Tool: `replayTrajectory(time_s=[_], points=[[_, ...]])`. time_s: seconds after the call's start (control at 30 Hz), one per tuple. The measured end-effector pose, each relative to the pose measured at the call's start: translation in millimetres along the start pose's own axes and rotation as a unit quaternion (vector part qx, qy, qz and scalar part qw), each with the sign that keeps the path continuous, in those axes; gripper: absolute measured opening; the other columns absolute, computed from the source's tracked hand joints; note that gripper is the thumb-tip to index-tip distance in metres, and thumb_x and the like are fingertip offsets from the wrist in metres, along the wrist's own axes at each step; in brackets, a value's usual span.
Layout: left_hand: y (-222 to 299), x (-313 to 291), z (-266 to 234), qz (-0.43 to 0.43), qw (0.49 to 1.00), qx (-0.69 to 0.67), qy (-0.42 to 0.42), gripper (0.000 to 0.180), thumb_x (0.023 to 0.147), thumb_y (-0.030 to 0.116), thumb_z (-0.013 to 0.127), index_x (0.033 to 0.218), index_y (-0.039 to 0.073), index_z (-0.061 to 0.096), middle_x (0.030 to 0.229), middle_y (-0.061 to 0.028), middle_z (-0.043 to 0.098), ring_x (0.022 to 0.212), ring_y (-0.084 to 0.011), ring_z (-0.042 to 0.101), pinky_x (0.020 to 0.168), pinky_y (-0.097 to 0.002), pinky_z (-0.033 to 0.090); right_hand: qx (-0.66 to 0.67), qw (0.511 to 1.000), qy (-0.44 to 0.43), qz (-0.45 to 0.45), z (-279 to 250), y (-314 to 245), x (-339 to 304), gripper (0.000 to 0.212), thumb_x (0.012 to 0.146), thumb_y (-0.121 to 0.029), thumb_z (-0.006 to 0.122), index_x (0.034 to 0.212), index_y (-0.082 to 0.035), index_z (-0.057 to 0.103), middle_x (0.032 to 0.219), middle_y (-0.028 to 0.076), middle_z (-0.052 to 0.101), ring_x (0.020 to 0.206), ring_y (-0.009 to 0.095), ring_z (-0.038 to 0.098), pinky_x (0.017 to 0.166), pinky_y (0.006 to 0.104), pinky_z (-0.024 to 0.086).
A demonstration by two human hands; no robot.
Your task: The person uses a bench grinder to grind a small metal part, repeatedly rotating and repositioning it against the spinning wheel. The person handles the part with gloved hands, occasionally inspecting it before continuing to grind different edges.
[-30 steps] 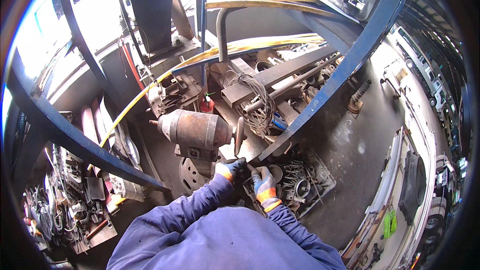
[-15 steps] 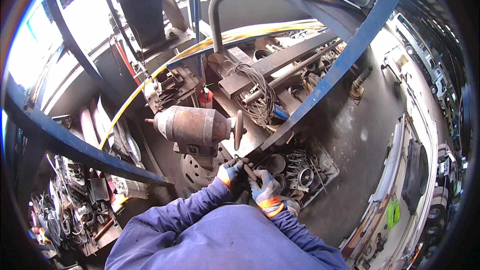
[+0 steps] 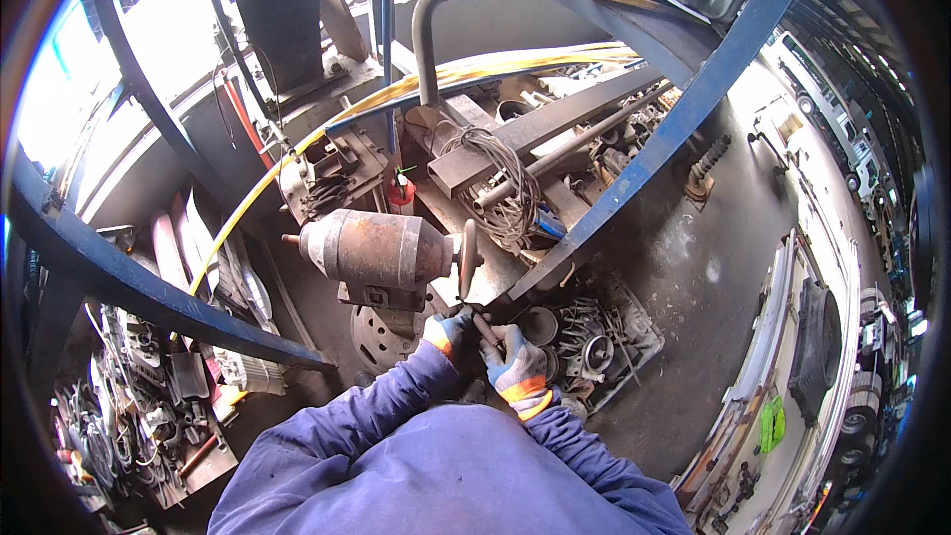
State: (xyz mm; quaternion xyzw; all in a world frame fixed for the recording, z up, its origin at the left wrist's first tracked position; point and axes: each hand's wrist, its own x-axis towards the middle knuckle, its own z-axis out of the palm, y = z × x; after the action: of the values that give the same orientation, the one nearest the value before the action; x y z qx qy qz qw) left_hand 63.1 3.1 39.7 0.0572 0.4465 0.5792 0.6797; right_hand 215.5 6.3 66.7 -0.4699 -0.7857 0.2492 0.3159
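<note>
Both my hands wear grey-blue work gloves with orange cuffs and are close together, just below a rusty bench grinder (image 3: 371,248) on a round, holed base. My right hand (image 3: 513,362) is closed around a short brown rod (image 3: 484,328), which slants up to the left. My left hand (image 3: 448,332) is closed just left of the rod's upper end; what its fingers pinch is small, dark and hard to see. The grinder's wheel (image 3: 468,260) stands edge-on above my fingertips, and I cannot tell whether anything touches it.
A blue steel beam (image 3: 654,159) slants past on the right, another blue beam (image 3: 188,307) on the left. Beyond the grinder lie a cable coil (image 3: 505,193) and a steel channel (image 3: 535,134). A tray of metal parts (image 3: 649,339) sits right; piled scrap (image 3: 139,396) lies left.
My hands have shifted slightly up and left toward the grinder wheel, still close together, the right still gripping the brown rod. The whole view has moved a little.
</note>
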Motion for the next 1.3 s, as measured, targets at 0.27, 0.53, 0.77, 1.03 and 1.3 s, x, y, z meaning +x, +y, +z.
replayTrajectory(time_s=[0.27, 0.53, 0.77, 1.03, 1.3], points=[[-1, 1, -5, -0.04, 0.999, 0.017, -0.026, 0.021, 0.101, 0.017, 0.053, 0.113, 0.006, 0.066, 0.088, -0.003, 0.066, 0.077, -0.016, 0.062, 0.07, -0.0302, 0.052, -0.019, 0.999, 0.015, -0.033, -6, -2, 5, 0.02, 0.085, -0.017, 0.071, 0.1, -0.009, 0.061, 0.081, 0.015, 0.069, 0.071, 0.036, 0.068, 0.061, 0.0427, 0.053], [-14, 10, -29, 0.053, 0.971, 0.175, -0.156, 0.015, 0.095, 0.019, 0.063, 0.104, 0.009, 0.066, 0.085, -0.0035, 0.065, 0.081, -0.0176, 0.061, 0.075, -0.03, 0.053, -0.042, 0.997, 0.011, -0.063, -14, 0, 16, 0.02, 0.088, -0.024, 0.068, 0.098, -0.01, 0.059, 0.079, 0.015, 0.068, 0.069, 0.037, 0.067, 0.059, 0.0448, 0.051], [-18, 24, -20, -0.096, 0.991, -0.066, -0.068, 0.02, 0.096, 0.028, 0.055, 0.1, 0.011, 0.066, 0.084, -0.0063, 0.065, 0.082, -0.0222, 0.062, 0.08, -0.0382, 0.052, -0.068, 0.996, -0.005, -0.05, -11, 7, 22, 0.021, 0.088, -0.028, 0.067, 0.096, -0.011, 0.058, 0.069, 0.016, 0.065, 0.063, 0.038, 0.065, 0.055, 0.0466, 0.05], [-8, 14, -10, -0.138, 0.979, -0.147, -0.014, 0.019, 0.096, 0.025, 0.055, 0.1, 0.01, 0.065, 0.086, -0.0068, 0.065, 0.084, -0.0225, 0.062, 0.083, -0.0379, 0.051, -0.056, 0.998, -0.033, -0.026, -9, 12, 22, 0.023, 0.089, -0.028, 0.067, 0.1, -0.01, 0.059, 0.076, 0.017, 0.067, 0.069, 0.041, 0.065, 0.06, 0.0481, 0.049], [-26, 30, -32, -0.028, 0.989, -0.044, -0.138, 0.022, 0.097, 0.021, 0.053, 0.11, 0.006, 0.064, 0.094, -0.0059, 0.064, 0.087, -0.0195, 0.061, 0.085, -0.0366, 0.051, -0.093, 0.994, -0.058, -0.017, -16, -1, 28, 0.025, 0.089, -0.032, 0.065, 0.1, -0.011, 0.058, 0.071, 0.018, 0.067, 0.067, 0.04, 0.066, 0.058, 0.0496, 0.05]])
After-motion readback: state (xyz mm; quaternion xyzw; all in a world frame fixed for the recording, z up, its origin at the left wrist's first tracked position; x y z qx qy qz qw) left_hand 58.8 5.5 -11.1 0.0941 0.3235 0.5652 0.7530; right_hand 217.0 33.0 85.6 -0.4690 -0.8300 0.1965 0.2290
